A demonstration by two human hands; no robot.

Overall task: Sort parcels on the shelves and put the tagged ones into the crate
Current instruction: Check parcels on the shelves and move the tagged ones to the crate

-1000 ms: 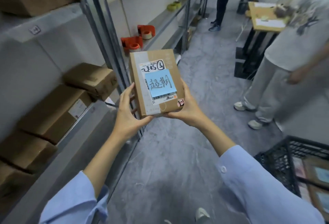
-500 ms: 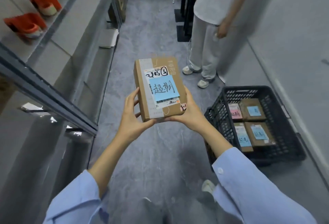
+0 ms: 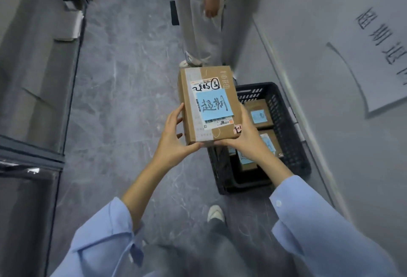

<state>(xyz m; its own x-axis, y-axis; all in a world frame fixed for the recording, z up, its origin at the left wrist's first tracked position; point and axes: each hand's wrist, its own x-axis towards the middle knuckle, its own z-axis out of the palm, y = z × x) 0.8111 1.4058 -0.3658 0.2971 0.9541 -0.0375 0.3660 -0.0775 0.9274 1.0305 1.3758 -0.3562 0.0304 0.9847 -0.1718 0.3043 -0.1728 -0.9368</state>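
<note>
Obs. – head view, looking down an aisle

Both my hands grasp one flat brown cardboard parcel point(image 3: 198, 122). My left hand point(image 3: 174, 142) cups its near left corner: the fingers point(image 3: 176, 114) lie up against the left side face and the thumb runs under the near edge. My right hand point(image 3: 246, 138) holds the near right corner from below and from the side, with its thumb along the same near edge. Neither hand is slack; the box is carried between them.

The parcel's top face is towards me. It has a white shipping label with black handwriting and a square light-blue sticky note point(image 3: 214, 104) with handwritten characters stuck over the label.

Position of parcel – in the air over the grey marbled floor point(image 3: 123, 78), not inside the black plastic lattice crate point(image 3: 284, 122). In this view its right edge overlaps the crate's left side. How high it is above the rim I cannot tell.

The crate stands on the floor against the grey wall to my right. Inside it lie several brown boxes with blue notes; one point(image 3: 258, 114) shows plainly at the far end, the others partly behind my right wrist.

Another person in pale trousers point(image 3: 198, 23) stands just beyond the crate. The grey shelving point(image 3: 39, 78) is on my left, and a white paper sheet with large characters point(image 3: 374, 45) hangs on the right wall. My white shoe point(image 3: 215, 212) is near the crate's near end
</note>
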